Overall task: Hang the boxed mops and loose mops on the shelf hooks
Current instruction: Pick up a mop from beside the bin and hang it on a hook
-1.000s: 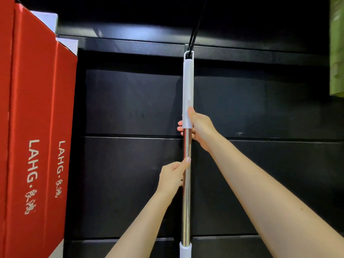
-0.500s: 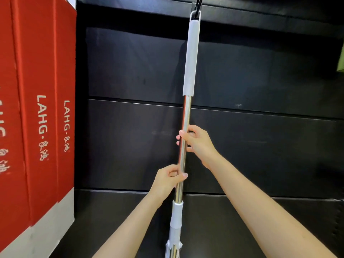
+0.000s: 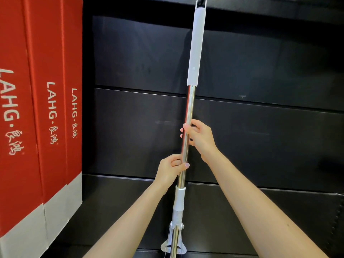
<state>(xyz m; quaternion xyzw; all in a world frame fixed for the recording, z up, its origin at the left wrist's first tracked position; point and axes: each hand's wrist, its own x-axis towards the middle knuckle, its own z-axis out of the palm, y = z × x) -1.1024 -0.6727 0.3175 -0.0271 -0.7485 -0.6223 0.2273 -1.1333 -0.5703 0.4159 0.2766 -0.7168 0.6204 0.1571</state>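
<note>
Mop [image 3: 188,116], a loose one, hangs nearly upright in front of me, and both of my hands are on its steel pole. My right hand [image 3: 200,138] is curled around the pole at the higher grip, fingers wrapped across its front. Just below it, my left hand [image 3: 172,167] pinches the same pole with thumb and fingers, right above the white collar [image 3: 180,199]. Far above my right hand the white foam grip [image 3: 197,45] runs up to a hanging loop [image 3: 201,1] at the frame's top edge; the loop seems to sit on a shelf hook, though the hook itself is cut off, so I can't be sure. Below my left hand the mop's folding head [image 3: 174,244] dangles near the bottom.

I judge the hanging step to be nearly finished for this mop. Next I should steady the pole, ease my grip gently and check it hangs true.

Well to the left of my hands stand red boxes [image 3: 54,112], against the black shelf panels [image 3: 270,142] behind.
</note>
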